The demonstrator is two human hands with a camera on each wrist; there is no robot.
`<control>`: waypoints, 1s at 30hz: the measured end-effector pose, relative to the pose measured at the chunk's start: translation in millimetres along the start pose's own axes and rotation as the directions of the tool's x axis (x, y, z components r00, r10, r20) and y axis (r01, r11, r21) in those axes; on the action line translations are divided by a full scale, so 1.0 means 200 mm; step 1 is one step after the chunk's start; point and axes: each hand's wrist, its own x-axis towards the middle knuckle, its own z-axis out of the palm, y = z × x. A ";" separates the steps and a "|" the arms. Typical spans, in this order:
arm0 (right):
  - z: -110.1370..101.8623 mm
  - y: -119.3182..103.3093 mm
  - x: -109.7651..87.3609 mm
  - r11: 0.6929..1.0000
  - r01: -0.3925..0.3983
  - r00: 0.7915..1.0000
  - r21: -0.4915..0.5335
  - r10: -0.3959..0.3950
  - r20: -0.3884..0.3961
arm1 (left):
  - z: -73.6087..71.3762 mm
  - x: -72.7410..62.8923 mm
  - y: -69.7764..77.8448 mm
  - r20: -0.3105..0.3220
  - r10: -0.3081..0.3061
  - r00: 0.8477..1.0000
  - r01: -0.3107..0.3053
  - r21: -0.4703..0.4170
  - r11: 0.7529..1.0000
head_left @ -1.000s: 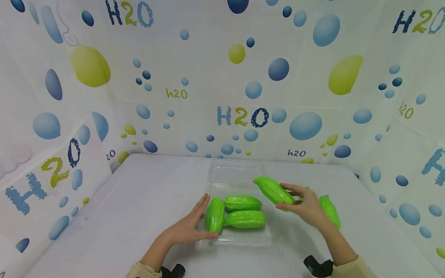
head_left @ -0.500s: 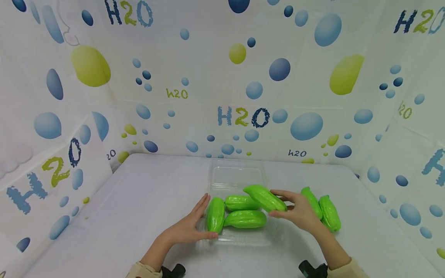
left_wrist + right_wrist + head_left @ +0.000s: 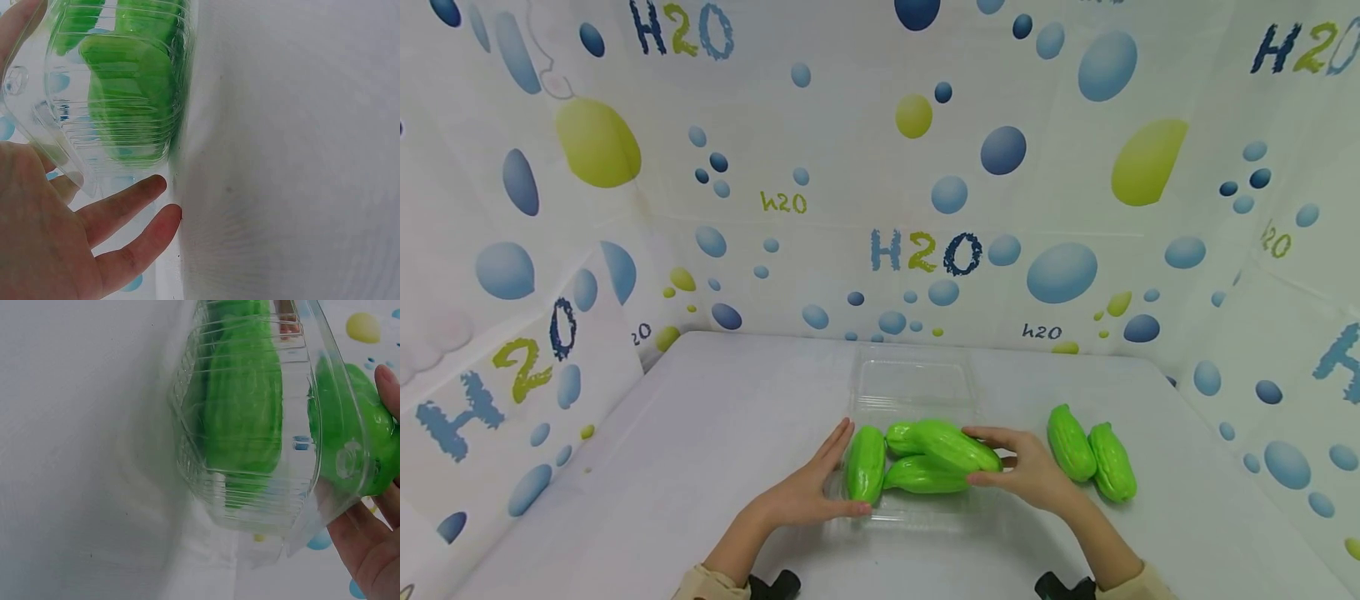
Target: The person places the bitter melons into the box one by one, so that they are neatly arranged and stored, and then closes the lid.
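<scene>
A clear plastic clamshell box (image 3: 917,518) holds three shiny green ridged gourds: an upright one (image 3: 866,465) at the left, a far one (image 3: 898,438) and a near one (image 3: 921,477). My left hand (image 3: 797,493) rests at the box's left side, fingers mostly straight, thumb at the near rim. In the left wrist view, its lower two fingers (image 3: 134,219) stretch past the box corner. My right hand (image 3: 1033,469) grips another green gourd (image 3: 955,444) by its right end, over the far and near ones. The right wrist view shows this gourd (image 3: 375,447) above the rim.
The box's lid (image 3: 913,379) lies folded back behind it. Two more green gourds (image 3: 1070,443) lie side by side on the white table (image 3: 737,392), right of my right hand. A bubble-printed cloth (image 3: 820,133) hangs at the back and sides.
My right hand has brought its gourd left and down, from right of the box to over the gourds inside. The left hand has stayed in place.
</scene>
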 end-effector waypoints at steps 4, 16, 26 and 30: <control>0.02 0.00 0.01 1.000 0.012 0.997 0.020 -0.014 0.071 | 0.00 0.00 0.00 0.000 -0.005 1.000 0.005 0.005 1.000; 0.06 0.00 0.02 0.997 0.058 0.975 0.042 -0.066 0.213 | 0.00 0.00 0.00 -0.004 0.002 1.000 -0.002 0.009 1.000; 0.06 0.00 0.03 0.996 0.077 0.961 0.046 -0.087 0.262 | 0.00 0.00 0.00 0.001 0.001 1.000 -0.001 -0.005 1.000; 0.06 0.01 0.04 0.996 0.074 0.958 0.043 -0.083 0.276 | 0.00 0.00 0.00 0.005 0.002 1.000 -0.002 -0.011 1.000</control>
